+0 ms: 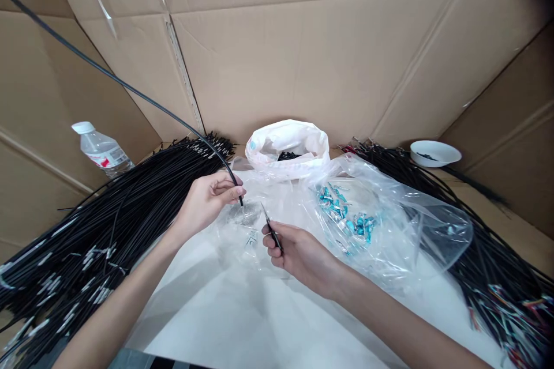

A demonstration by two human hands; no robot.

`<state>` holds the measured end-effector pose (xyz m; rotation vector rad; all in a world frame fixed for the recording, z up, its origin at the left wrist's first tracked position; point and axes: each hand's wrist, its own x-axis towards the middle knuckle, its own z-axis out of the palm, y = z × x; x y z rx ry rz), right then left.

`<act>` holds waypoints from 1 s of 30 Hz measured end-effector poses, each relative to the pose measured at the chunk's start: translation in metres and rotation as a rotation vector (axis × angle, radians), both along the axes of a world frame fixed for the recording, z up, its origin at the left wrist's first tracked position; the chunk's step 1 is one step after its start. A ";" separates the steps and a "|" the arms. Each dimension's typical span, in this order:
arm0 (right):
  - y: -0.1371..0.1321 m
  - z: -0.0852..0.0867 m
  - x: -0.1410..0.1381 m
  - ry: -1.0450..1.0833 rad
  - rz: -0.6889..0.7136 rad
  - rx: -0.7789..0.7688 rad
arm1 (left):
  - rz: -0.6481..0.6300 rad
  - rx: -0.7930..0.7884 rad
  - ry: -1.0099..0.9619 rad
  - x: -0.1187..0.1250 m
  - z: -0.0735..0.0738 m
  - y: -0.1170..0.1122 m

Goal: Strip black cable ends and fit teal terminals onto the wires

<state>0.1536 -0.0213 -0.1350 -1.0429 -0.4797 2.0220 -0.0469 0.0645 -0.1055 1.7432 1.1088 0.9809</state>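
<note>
My left hand [216, 196] pinches a black cable [186, 125] close to its end. From the fingers the cable arcs up to the upper left edge of the view, and its tip points down over a small transparent bag [240, 219]. Held between the fingers of my right hand [298, 251] is a pair of tweezers [272, 233], dark at the grip, with a thin metal point aimed up and left. A short gap separates this point from the cable's end. To the right, blue and silver small parts [348, 216] lie on transparent plastic.
Bundles of black cables [125, 202] cover the left side, and more cables [433, 202] line the right. A white bag [288, 127] with black pieces stands at the back. A water bottle [101, 150] leans left; a white bowl [435, 150] sits right. Cardboard walls [324, 57] enclose the white-covered table.
</note>
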 end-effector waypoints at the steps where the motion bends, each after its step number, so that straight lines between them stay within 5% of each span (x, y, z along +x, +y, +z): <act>1: 0.001 0.000 -0.001 0.001 0.030 0.010 | 0.005 0.002 -0.015 0.001 -0.001 -0.001; 10: 0.017 0.002 -0.014 -0.108 0.113 0.047 | 0.143 -0.037 -0.134 0.006 -0.007 -0.006; 19: 0.023 -0.001 -0.023 -0.106 0.061 0.019 | 0.148 -0.076 -0.141 0.009 -0.008 -0.006; 30: 0.022 -0.003 -0.025 -0.122 0.039 0.064 | 0.202 0.034 -0.098 0.011 -0.015 -0.008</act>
